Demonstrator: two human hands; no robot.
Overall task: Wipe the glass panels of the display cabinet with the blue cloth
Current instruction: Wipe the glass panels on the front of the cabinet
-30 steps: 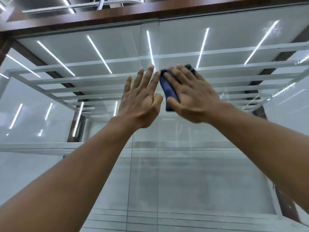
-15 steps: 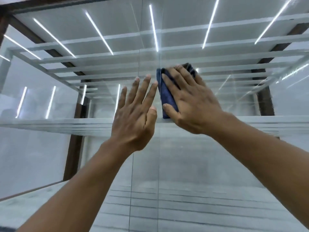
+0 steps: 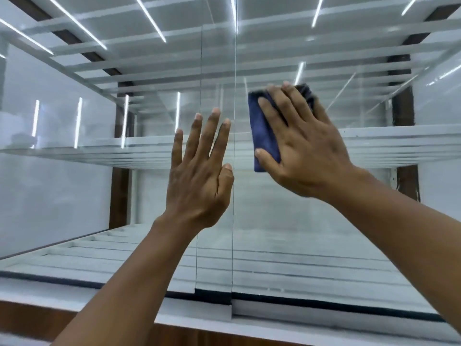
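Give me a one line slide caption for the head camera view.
Right hand presses a folded dark blue cloth flat on the cabinet's glass panel; open left hand braces alongside.

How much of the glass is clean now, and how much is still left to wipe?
Done: hard to tell; no clean patch stands out on the glass. In hand: the right hand presses the blue cloth flat on the right glass panel, beside the shelf; the left hand is flat and empty at the left panel. Left: probably the lower glass and the left panel.
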